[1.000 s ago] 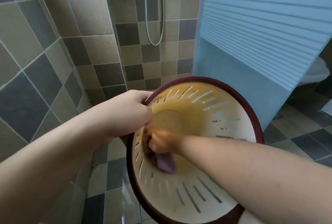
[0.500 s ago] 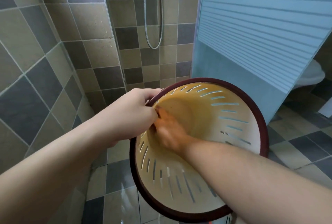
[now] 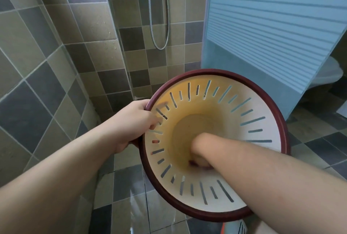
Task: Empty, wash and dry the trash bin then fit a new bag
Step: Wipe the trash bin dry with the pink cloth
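Reaching deep into the trash bin (image 3: 266,121) with my right hand (image 3: 201,162) down at the bottom.

My left hand (image 3: 134,123) grips the dark red rim on the left side, thumb inside over the slots, holding the bin tilted toward me above the tiled floor (image 3: 122,183). Right hand is mostly hidden behind my forearm, so I can't tell if it's curled round anything. Shower hose (image 3: 159,27) hangs on the wall behind, frosted screen (image 3: 272,27) to the right.
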